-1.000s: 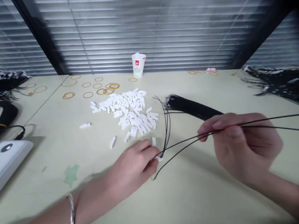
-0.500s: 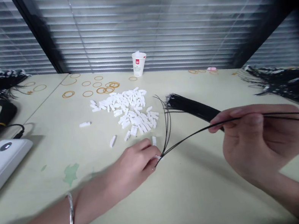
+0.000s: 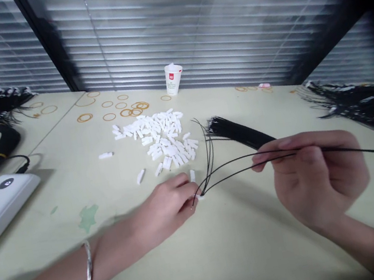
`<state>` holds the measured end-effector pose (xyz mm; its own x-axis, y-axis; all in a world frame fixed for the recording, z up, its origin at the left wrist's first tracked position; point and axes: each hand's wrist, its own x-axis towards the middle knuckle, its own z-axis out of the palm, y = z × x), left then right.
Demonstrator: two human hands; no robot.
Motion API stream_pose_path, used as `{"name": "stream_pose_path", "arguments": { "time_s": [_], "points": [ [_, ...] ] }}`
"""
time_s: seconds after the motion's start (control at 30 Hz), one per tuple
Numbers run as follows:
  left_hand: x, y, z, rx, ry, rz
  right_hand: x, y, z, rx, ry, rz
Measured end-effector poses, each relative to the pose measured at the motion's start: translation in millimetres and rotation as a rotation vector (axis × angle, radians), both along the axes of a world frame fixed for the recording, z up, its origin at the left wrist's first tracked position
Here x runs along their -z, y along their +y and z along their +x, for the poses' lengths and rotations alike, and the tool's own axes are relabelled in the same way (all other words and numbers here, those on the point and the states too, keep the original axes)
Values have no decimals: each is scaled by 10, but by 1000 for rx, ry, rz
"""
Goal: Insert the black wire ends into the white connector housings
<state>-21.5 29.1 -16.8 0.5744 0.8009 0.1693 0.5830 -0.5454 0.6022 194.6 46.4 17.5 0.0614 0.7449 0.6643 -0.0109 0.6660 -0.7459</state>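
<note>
My left hand [image 3: 175, 197], a silver bangle at its wrist, is closed on a small white connector [image 3: 200, 197], mostly hidden by the fingers. Thin black wires [image 3: 236, 173] run out of the connector; some curve up and others arc over to my right hand [image 3: 318, 174]. There my thumb and fingers pinch the wires, whose far parts run off to the right edge. Behind my right hand lies a thick bundle of black wires [image 3: 239, 131]. A heap of white connectors [image 3: 160, 135] spreads beyond my left hand, with a few loose ones beside it.
A white paper cup [image 3: 173, 80] stands near the blinds, with several rubber bands [image 3: 135, 109] to its left. At the left are a white power bank [image 3: 3, 206] and tied black wires [image 3: 4, 141]. More black wires [image 3: 356, 98] lie at the right.
My right hand has shifted slightly left, and the two wires in it now bow farther apart between my hands. My left hand has stayed nearly still.
</note>
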Motion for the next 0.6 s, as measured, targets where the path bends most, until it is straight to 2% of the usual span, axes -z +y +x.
{"name": "stream_pose_path", "arguments": {
  "time_s": [0.1, 0.27, 0.6],
  "points": [
    [-3, -1, 3, 6, -10, 1, 49, 29, -22, -74, 33, 59],
    [-2, -7, 8, 4, 1, 4, 84, 38, -30, -195, 1, -22],
    [-29, -14, 8, 3, 0, -15, 131, -49, -58, -435, -331, -217]
  ]
}}
